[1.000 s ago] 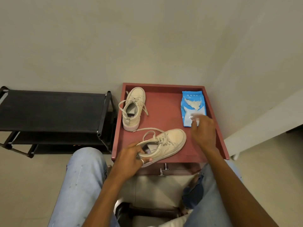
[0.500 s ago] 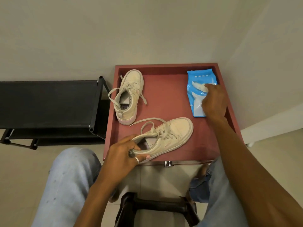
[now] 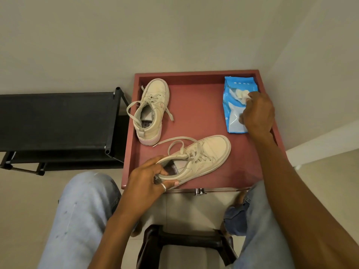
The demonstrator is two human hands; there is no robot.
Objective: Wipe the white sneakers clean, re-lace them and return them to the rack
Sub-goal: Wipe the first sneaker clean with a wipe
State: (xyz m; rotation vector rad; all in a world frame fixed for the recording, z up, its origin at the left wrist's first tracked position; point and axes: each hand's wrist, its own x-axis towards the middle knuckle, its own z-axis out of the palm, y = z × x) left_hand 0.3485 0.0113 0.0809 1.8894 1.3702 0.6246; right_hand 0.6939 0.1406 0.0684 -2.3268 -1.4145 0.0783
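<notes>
Two off-white sneakers lie on a red table with a raised rim. The near sneaker lies with its toe to the right and loose laces trailing; my left hand grips its heel collar. The far sneaker points toward the wall, laces loose. At the table's back right lies a blue wet-wipe pack. My right hand rests on the pack, fingertips pinching a white wipe at its opening.
A black shoe rack stands to the left of the table, its top shelf bare. My knees in light jeans frame a dark stool below. Walls close in behind and to the right.
My right hand moved up onto the wipe pack and took hold of the wipe at its opening. My left hand kept its grip on the near sneaker's heel. The camera tilted.
</notes>
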